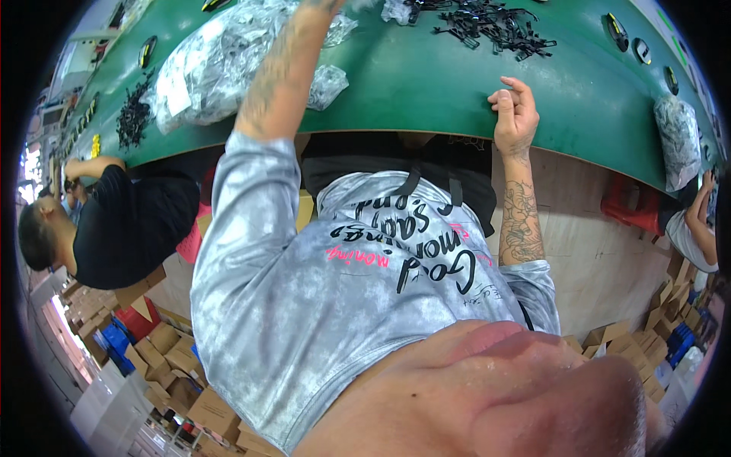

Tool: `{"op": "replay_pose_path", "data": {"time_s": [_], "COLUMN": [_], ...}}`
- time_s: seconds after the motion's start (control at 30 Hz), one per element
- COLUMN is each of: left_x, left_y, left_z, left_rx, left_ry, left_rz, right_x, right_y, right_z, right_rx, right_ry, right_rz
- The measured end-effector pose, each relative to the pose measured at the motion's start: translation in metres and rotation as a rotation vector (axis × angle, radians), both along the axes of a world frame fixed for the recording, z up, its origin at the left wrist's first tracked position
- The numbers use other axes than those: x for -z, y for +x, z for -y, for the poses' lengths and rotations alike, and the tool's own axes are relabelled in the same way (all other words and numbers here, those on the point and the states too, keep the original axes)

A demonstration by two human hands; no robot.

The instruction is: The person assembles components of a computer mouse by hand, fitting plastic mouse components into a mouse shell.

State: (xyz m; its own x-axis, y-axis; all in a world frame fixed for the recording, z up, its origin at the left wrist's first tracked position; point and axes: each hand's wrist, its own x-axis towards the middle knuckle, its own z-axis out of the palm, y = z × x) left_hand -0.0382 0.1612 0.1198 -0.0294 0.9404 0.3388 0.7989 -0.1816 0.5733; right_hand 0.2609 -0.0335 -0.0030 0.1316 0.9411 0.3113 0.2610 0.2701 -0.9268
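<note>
My left forearm point(280, 80) reaches across the green table to the top edge of the head view, where the hand is cut off. Beneath and beside that arm lies a large clear plastic bag point(205, 72), its contents not clear, with a smaller crumpled plastic bag point(327, 85) on the other side. My right hand point(518, 116) is over the table's near edge, fingers loosely bent and apart, nothing seen in them. Beyond it is a heap of small black parts point(499, 29), which it does not touch.
The green table point(411, 91) curves across the view. Another black heap point(133, 114) lies left; yellow-and-black devices point(617, 32) and a filled plastic bag point(677, 141) are right. A co-worker in black point(129, 228) sits left, another person point(693, 228) far right. Cardboard boxes point(217, 411) stand behind.
</note>
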Motion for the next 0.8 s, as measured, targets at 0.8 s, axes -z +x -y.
{"op": "replay_pose_path", "data": {"time_s": [0.8], "left_x": [0.075], "left_y": [0.004], "left_z": [0.164], "left_rx": [0.309], "left_ry": [-0.375], "left_rz": [0.354], "right_x": [-0.012], "right_y": [-0.02], "right_z": [-0.004], "right_rx": [-0.025], "right_ry": [-0.268], "right_rz": [0.146]}}
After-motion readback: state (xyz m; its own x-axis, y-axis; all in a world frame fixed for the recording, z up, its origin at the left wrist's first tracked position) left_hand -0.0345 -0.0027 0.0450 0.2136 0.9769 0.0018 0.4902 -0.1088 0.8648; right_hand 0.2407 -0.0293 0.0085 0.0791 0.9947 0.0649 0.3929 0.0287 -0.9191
